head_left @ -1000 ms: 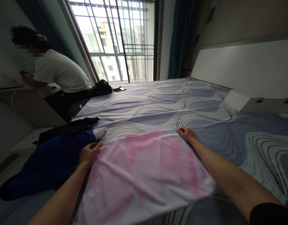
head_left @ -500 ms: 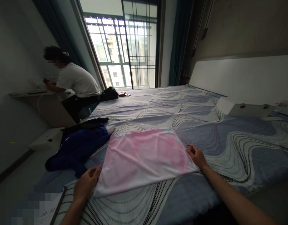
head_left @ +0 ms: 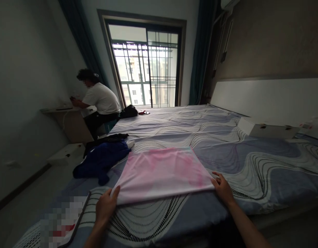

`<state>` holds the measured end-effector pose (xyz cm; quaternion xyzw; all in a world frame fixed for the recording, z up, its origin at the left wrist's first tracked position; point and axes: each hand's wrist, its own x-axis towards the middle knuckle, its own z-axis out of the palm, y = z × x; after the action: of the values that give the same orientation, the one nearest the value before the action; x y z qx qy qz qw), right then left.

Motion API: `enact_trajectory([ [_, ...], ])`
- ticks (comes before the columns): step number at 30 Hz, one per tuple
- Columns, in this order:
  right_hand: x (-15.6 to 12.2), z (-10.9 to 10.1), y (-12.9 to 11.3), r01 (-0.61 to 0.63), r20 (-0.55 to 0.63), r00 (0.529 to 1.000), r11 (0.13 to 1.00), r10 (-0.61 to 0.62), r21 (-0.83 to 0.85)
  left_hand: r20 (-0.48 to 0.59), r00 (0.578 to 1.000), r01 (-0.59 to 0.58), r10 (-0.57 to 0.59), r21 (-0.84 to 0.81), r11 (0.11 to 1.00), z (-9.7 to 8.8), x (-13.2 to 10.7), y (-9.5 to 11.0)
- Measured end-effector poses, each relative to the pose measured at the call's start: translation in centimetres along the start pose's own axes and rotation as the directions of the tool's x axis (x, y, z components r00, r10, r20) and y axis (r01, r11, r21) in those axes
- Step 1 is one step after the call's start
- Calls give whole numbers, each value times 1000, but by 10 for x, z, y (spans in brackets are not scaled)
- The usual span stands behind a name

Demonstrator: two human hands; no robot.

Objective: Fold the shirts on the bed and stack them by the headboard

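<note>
Left hand [head_left: 107, 206] grips the near left corner of the pink-and-white cloth [head_left: 164, 174], thumb on top. Right hand [head_left: 223, 188] at the near right corner, fingers bent; whether pinching, cannot tell. Cloth lies spread on the bed [head_left: 171, 127], close to its near edge. Blue garment [head_left: 103, 157] left of cloth; white box [head_left: 271, 131] off to the right.

No readable text or numbers.
</note>
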<state>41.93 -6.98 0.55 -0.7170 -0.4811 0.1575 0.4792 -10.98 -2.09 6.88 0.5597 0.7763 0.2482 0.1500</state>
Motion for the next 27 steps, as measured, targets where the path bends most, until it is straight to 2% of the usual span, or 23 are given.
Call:
enact_trajectory([
  [3, -29, -17, 8, 2, 5, 1000, 1000, -2, 15, 36, 998, 49, -47, -50, 998, -14, -24, -21],
  [7, -67, -44, 25, -42, 58, 997, 996, 46, -76, 125, 984, 129, -126, -17, 991, -19, -65, -64],
  [9, -78, -50, 27, -17, -4, 1000, 979, 17, -201, 51, 989, 132, -135, 68, 989, -17, -80, -76],
  [11, -84, -44, 18, 69, -69, 993, 941, -97, -331, -85, 996, 15, -2, 153, 988, -11, -88, -70],
  [13, -87, -22, -6, 202, -7, 975, 893, -224, -402, -128, 961, -218, 246, 195, 956, 3, -86, -44],
  [14, -88, -6, -22, 270, 71, 962, 871, -265, -410, -85, 930, -339, 359, 186, 922, 14, -83, -25],
  [15, -89, 13, -40, 341, 182, 939, 848, -291, -405, -29, 887, -452, 461, 155, 878, 28, -77, -4],
  [17, -91, 58, -75, 435, 390, 876, 811, -282, -391, 84, 766, -643, 637, 102, 759, 59, -63, 38],
  [18, -90, 80, -91, 479, 489, 829, 796, -272, -370, 152, 707, -706, 690, 90, 703, 76, -55, 56],
  [20, -84, 120, -113, 534, 623, 743, 776, -242, -336, 279, 670, -735, 688, 118, 668, 103, -37, 82],
  [21, -77, 135, -120, 543, 654, 722, 770, -224, -335, 326, 675, -728, 662, 148, 669, 113, -28, 90],
  [23, -58, 155, -125, 531, 667, 722, 766, -185, -362, 368, 714, -688, 595, 211, 694, 124, -8, 97],
  [27, -10, 164, -116, 502, 648, 749, 757, -138, -418, 341, 801, -587, 492, 289, 756, 116, 36, 86],
])
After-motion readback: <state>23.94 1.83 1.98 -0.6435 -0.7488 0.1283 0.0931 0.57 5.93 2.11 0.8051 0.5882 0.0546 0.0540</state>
